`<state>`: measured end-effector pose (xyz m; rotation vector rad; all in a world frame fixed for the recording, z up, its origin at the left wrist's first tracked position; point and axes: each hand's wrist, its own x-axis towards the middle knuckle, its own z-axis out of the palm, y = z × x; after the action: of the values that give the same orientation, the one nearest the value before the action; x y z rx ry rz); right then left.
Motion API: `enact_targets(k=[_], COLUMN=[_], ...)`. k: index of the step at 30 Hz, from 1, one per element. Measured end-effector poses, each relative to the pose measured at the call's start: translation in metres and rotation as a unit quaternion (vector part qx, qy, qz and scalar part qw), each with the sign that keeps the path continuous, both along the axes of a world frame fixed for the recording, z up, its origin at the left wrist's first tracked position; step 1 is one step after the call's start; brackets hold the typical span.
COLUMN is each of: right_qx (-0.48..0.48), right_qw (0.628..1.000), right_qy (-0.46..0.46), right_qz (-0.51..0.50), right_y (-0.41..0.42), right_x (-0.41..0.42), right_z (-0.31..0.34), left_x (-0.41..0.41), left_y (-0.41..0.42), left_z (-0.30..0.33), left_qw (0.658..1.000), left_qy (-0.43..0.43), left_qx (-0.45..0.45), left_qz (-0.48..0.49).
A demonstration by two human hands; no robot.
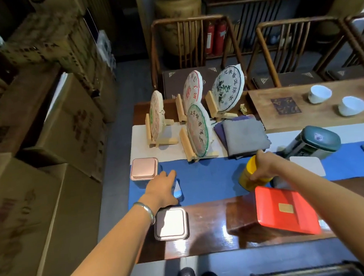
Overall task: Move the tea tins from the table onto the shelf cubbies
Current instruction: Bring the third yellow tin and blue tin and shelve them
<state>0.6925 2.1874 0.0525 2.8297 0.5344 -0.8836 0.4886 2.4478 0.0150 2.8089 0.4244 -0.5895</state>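
Right hand (262,166) fingers wrap the yellow tin (249,176).

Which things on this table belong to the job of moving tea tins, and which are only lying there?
For the job: pink tin, silver tin, blue tin under the left hand, yellow tin gripped by the right hand, green tin, red box.

Lying about: tea cakes, cloths, cups.

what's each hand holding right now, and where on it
Right hand grips the yellow tin around its upper side. Left hand rests on a small blue tin; a grip there cannot be told.
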Motion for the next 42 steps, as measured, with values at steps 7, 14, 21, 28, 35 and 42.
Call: enact_targets(k=[7, 14, 21, 28, 35, 42], right_qx=[0.014, 0.044, 0.065, 0.143, 0.210, 0.251], right_qw=[0.999, 0.996, 0.989, 0.959, 0.871, 0.780], right_qy=[-0.022, -0.062, -0.073, -0.067, -0.060, -0.054], right_qz=[0.043, 0.054, 0.114, 0.234, 0.440, 0.570], right_y=[-0.004, -0.005, 0.001, 0.073, 0.185, 0.267], right_x=[-0.001, 0.009, 0.018, -0.011, -0.126, -0.286], right_z=[0.002, 0.046, 0.124, 0.229, 0.275, 0.306], left_x=[0.000, 0.006, 0.009, -0.031, -0.156, -0.337], left_y=[-0.002, -0.002, 0.002, 0.034, 0.069, 0.074], left_z=[0.006, 0.039, 0.090, 0.179, 0.255, 0.302], left_qw=[1.000, 0.999, 0.998, 0.995, 0.972, 0.933], left_qy=[0.000, -0.042, -0.055, -0.083, -0.130, -0.124], left_qx=[0.020, 0.012, -0.004, -0.001, 0.047, 0.104], left_qz=[-0.010, -0.005, 0.013, 0.061, 0.189, 0.321])
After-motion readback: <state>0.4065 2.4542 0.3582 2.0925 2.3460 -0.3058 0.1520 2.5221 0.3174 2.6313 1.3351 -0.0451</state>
